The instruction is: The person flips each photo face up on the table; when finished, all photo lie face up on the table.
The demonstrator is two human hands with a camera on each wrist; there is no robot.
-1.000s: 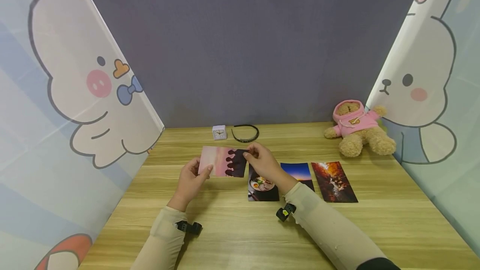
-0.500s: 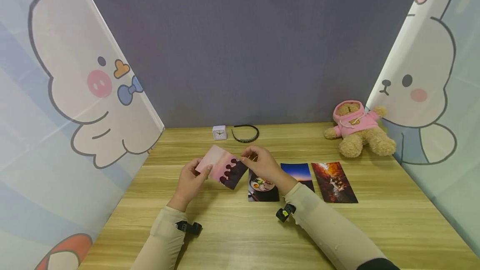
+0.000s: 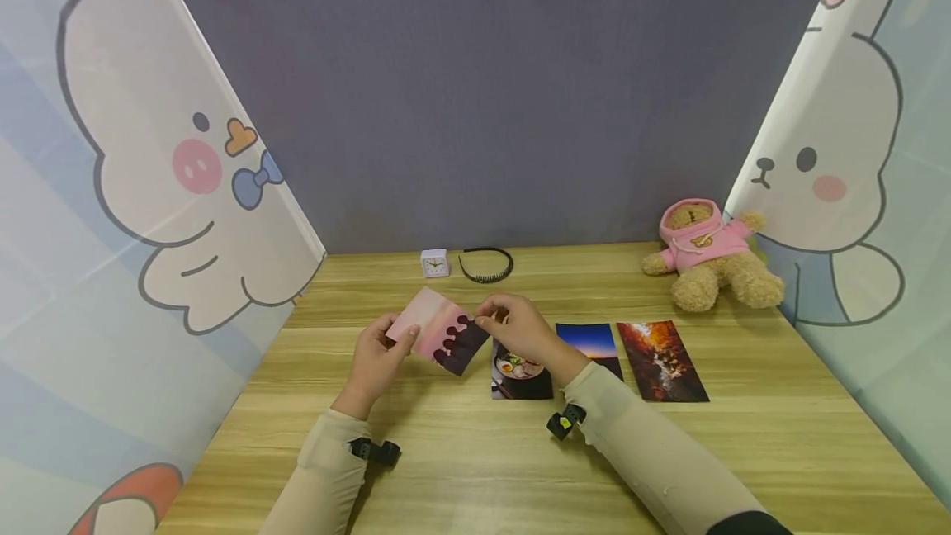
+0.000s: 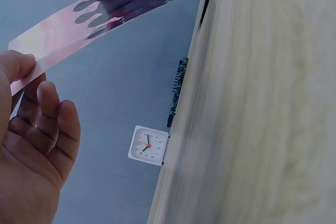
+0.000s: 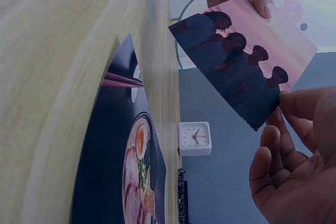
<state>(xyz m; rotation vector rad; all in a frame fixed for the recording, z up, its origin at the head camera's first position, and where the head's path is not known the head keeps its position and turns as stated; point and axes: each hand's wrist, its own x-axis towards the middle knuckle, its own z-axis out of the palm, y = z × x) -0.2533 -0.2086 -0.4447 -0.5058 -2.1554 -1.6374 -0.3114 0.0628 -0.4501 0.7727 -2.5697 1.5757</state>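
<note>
A photo of people in silhouette against a pink sky (image 3: 443,332) is held above the table, tilted, between both hands. My left hand (image 3: 374,363) pinches its pale end between thumb and fingers. At the dark end, my right hand (image 3: 522,329) pinches a corner; in the right wrist view the thumb and forefinger meet on the photo's edge (image 5: 231,72). Below the right hand lies a photo of a noodle bowl (image 3: 522,378), partly covered by that hand. To its right are a sunset photo (image 3: 590,341), partly behind the right forearm, and an autumn stream photo (image 3: 664,360).
At the back of the wooden table (image 3: 475,469) stand a small white clock (image 3: 435,263) and a black toothed headband (image 3: 488,276). A teddy bear in a pink hoodie (image 3: 706,250) sits at the back right. A grey panel (image 3: 490,97) rises behind the table.
The held photo has turned clockwise from nearly level to slanted, its dark end lower and nearer. The right fingers have shifted along its edge to a corner. The photos on the table stay put.
</note>
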